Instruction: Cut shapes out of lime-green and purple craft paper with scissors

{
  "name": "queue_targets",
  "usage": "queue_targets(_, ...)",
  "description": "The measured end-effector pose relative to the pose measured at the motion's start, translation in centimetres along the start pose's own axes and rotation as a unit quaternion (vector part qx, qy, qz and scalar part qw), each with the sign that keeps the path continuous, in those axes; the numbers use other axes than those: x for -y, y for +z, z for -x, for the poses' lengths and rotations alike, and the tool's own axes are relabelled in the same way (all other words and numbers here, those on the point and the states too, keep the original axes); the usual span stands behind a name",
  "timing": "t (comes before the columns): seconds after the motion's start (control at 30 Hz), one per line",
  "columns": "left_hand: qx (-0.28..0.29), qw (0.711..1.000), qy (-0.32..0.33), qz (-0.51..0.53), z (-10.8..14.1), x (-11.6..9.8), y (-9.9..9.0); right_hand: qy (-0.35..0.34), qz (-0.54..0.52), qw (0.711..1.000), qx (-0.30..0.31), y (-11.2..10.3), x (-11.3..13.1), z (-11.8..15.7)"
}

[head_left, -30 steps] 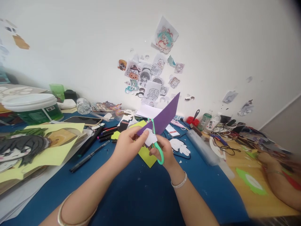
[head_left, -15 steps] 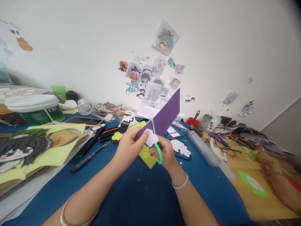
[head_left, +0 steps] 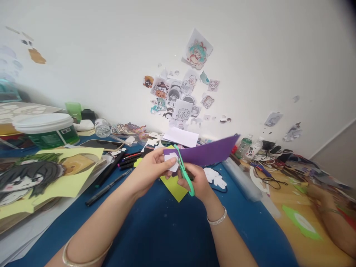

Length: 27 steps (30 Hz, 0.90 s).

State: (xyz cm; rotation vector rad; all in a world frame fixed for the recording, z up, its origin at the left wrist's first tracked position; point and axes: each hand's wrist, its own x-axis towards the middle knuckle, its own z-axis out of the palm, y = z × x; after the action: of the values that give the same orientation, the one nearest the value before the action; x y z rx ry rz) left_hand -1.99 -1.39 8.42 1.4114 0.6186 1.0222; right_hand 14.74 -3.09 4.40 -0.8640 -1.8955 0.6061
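Observation:
Between thumb and fingers, my left hand [head_left: 151, 168] pinches a small white paper cutout [head_left: 171, 162] flat against a purple sheet [head_left: 208, 151]. The long part of that sheet stretches away to the right, tilted upward. My right hand [head_left: 196, 180] is closed around the handles of green scissors [head_left: 187, 176], whose blades lie across the purple sheet just right of the white cutout. Part of the blades is hidden by the paper. Below both hands, a yellow-green sheet [head_left: 178, 191] lies on the blue table.
Several pens [head_left: 107, 189] and a large yellow sheet with a drawing [head_left: 80, 167] lie on the left, before a white-lidded tub [head_left: 44, 124]. A clear plastic roll [head_left: 241, 180] and bottles [head_left: 244, 144] stand right. Another person's arm [head_left: 330, 211] rests at far right.
The purple sheet has swung from steeply upright to a lower slant toward the right. My hands have turned the paper against the scissors, and the camera view has shifted slightly.

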Motion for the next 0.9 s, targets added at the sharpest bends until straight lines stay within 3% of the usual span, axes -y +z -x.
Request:
queue_targets(0.2,-0.069,0.991,0.046,-0.109,-0.23,0.10,0.35,0.010,-0.008,1.000,0.005,0.16,-0.23,0.06)
queue_targets(0.4,-0.060,0.986,0.034,-0.149,-0.14,0.00,0.51,-0.002,0.003,1.000,-0.012,0.31,-0.26,-0.01)
queue_targets(0.9,-0.032,0.993,0.022,-0.113,-0.31,0.30,-0.31,-0.017,0.023,0.999,-0.027,0.67,-0.19,-0.05)
